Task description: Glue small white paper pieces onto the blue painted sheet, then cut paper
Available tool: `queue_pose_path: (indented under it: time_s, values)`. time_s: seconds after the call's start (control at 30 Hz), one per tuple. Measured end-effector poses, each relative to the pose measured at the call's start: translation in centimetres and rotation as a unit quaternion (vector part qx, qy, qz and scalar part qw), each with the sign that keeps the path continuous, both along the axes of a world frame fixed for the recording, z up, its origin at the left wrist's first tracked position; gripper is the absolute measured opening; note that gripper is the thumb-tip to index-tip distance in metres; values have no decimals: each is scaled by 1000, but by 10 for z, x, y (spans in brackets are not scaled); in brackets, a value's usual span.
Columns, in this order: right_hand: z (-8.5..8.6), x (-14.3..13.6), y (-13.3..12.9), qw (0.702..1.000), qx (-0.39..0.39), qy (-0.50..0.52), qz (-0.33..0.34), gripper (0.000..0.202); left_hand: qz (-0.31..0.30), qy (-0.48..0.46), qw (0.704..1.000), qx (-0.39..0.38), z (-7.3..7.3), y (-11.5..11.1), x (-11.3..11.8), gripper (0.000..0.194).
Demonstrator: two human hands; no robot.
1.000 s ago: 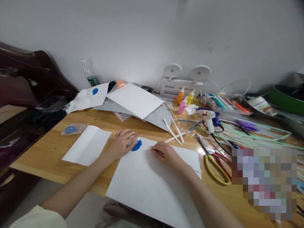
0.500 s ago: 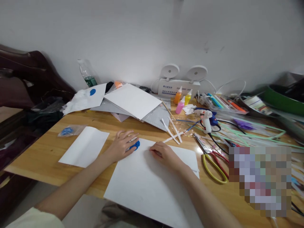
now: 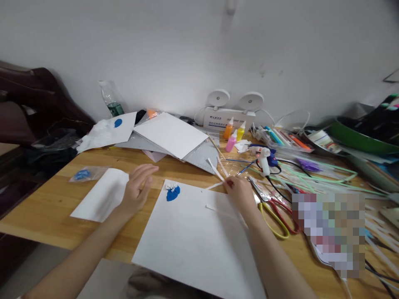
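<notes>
My left hand [image 3: 139, 189] is raised over the edge of a small white sheet [image 3: 102, 195], fingers extended and holding nothing. On the large white board [image 3: 199, 236], near its upper left corner, sits a blue piece [image 3: 173, 193] with small white bits [image 3: 170, 187] along its top. My right hand [image 3: 238, 191] is at the board's upper right edge, its fingers pinched at the end of a thin white strip [image 3: 215, 186]. Another white strip [image 3: 218, 210] lies on the board below that hand.
Scissors [image 3: 271, 211] and a glue gun [image 3: 264, 162] lie at the right. Behind are paint bottles [image 3: 231, 141], a white sheet [image 3: 171, 135] on a grey mat [image 3: 205, 155], and a water bottle [image 3: 112, 101]. A bagged blue lump [image 3: 82, 174] lies left.
My left hand has lifted off the blue piece and moved left, uncovering it. My right hand has moved right, from the board's upper middle to the strips at its edge.
</notes>
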State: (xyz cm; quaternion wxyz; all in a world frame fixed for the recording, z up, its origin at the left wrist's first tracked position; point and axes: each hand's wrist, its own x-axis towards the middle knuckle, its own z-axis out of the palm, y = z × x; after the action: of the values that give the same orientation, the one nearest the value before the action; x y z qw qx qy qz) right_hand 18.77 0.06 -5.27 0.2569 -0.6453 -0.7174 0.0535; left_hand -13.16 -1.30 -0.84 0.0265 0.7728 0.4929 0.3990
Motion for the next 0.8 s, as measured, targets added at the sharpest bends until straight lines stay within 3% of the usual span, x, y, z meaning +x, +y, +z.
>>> queue_pose_path:
  time_s: [0.2,0.33,0.43,0.6,0.67,0.8]
  values:
    - [-2,1,2,1000,25,-4,-16,15,-54,-26,998,3,9,-10,27,26]
    - [9,6,2,999,40,15,-23,16,-113,-30,993,-3,10,-11,57,22]
    - [27,10,-3,995,2,74,62,14,-159,-28,987,-14,16,-10,81,21]
    - [51,7,-16,950,-103,206,213,11,-244,41,967,-65,30,-6,121,31]
    - [54,6,-19,936,-123,226,240,10,-265,65,957,-93,34,-3,133,33]
    - [56,10,-19,930,-108,261,236,11,-236,34,954,-181,36,4,149,28]
